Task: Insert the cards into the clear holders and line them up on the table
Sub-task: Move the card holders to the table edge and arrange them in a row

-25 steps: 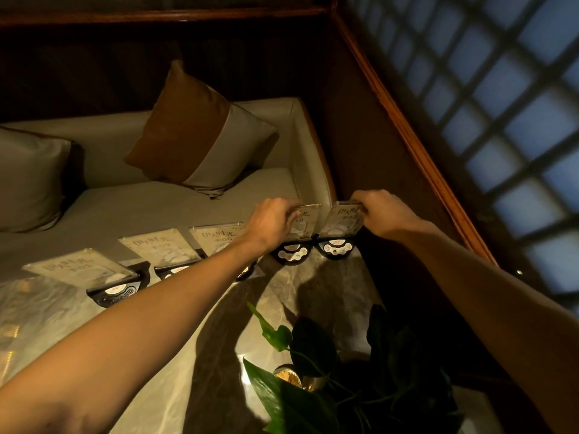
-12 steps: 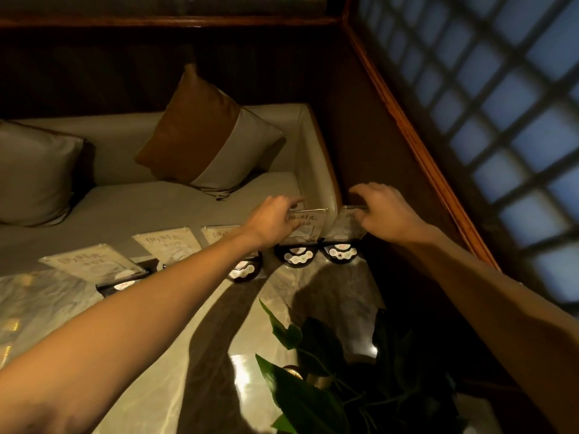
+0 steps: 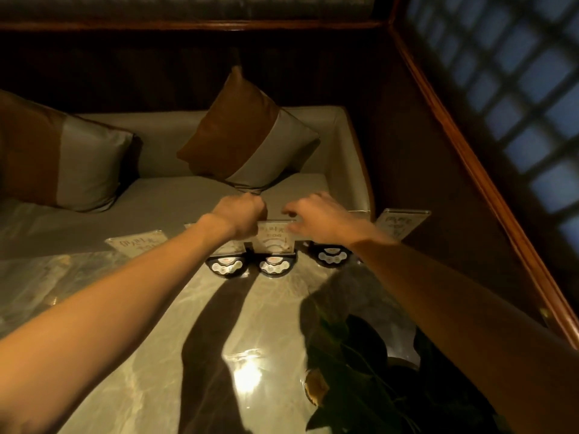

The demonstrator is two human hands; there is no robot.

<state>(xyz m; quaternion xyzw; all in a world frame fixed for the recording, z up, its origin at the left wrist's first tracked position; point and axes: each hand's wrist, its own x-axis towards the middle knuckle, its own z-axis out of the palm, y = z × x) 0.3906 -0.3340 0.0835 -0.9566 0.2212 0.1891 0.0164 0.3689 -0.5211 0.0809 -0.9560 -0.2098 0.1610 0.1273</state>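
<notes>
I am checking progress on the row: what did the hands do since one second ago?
Both hands shifted left along the row: the left hand and right hand let go of the two rightmost holders and now meet at the middle clear card holder. The marble table and other holders look unchanged.

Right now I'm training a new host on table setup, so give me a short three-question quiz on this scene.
1. True or false: the card holder at the far right of the row stands clear of both hands.
2. Which hand is closed in a fist at the left top corner of the middle card holder? A) left hand B) right hand
3. Fill in: the row of holders stands along the marble table edge nearest the ____.

Key: 1 true; 2 A; 3 cushioned bench.
</notes>
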